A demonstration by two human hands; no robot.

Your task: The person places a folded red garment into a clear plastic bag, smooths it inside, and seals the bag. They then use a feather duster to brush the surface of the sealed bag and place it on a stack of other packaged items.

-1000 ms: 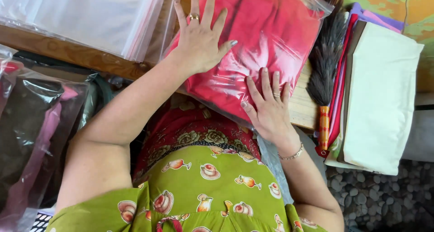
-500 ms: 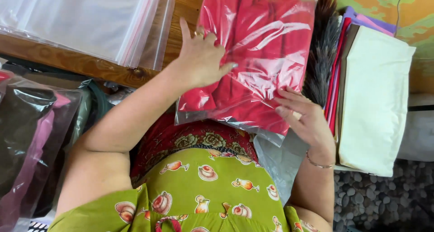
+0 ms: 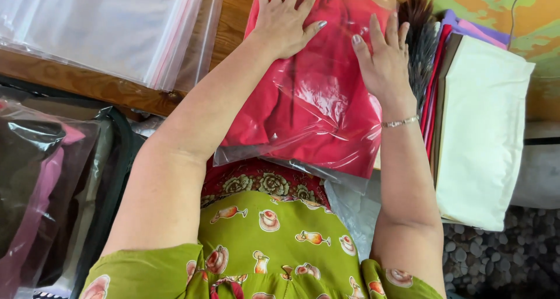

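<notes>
Since half a second ago the right hand (image 3: 383, 60) has come up from the lower edge of the bagged red garment (image 3: 318, 95) and now lies flat on its right side, while the left hand (image 3: 284, 20) has stayed spread on the upper part. Both hands are open, fingers splayed, palms pressing down on the clear plastic; neither grips anything. The left hand wears a ring, and the right wrist carries a thin silver bracelet (image 3: 400, 122).

The red garment in its clear bag lies on the wooden table (image 3: 230, 19), its lower end hanging over the table's near edge above the person's lap. Just right of the right hand lies a dark bristly brush (image 3: 421, 42), touching the bag's side. Beside that sits a stack of folded cloths (image 3: 484, 130), cream on top with pink, purple and red edges showing. On the table to the left lies a pile of empty clear zip bags (image 3: 99, 28). Below the table's left edge stand bagged dark and pink garments (image 3: 41, 176).
</notes>
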